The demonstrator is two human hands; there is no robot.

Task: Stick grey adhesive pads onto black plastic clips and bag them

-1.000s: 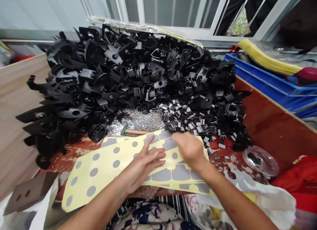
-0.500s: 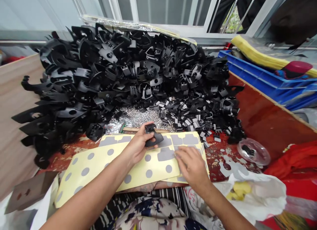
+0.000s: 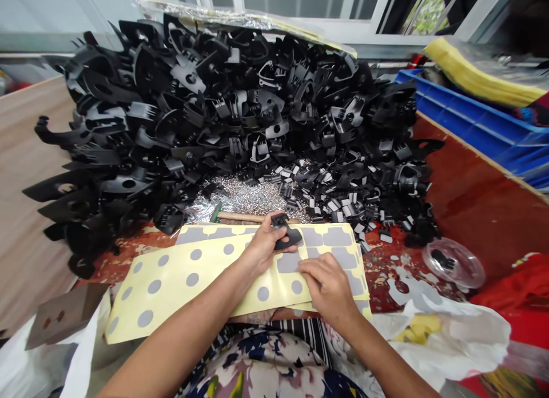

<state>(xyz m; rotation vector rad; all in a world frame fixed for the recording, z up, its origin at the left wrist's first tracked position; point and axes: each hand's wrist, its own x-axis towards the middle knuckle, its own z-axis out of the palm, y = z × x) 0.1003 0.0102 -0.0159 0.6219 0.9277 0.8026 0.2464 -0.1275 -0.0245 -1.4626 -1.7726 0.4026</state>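
My left hand [image 3: 265, 246] is closed around a black plastic part [image 3: 288, 238] with a curved flap, held over the sticker sheets. Beneath it lies a yellow backing sheet [image 3: 171, 295] with round grey stickers and a larger shaped grey sticker [image 3: 288, 263]. At the right end of that larger sticker, my right hand [image 3: 328, 283] has its thumb and fingers pinched together on the edge. A second yellow sheet [image 3: 358, 255] with rows of shaped grey stickers shows underneath, partly covered by the first sheet and my hands.
Behind the sheets rises a big heap of black plastic parts [image 3: 214, 112]. Small metal pins [image 3: 253, 195] and a hammer [image 3: 240, 217] lie before it. A clear round dish [image 3: 467, 266], a blue crate [image 3: 476, 112] and a white plastic bag [image 3: 476, 323] are at the right.
The view has shifted a little. My left hand still grips the black part, slightly further right in the picture. My right fingertips have closed in on the grey sticker's right edge.
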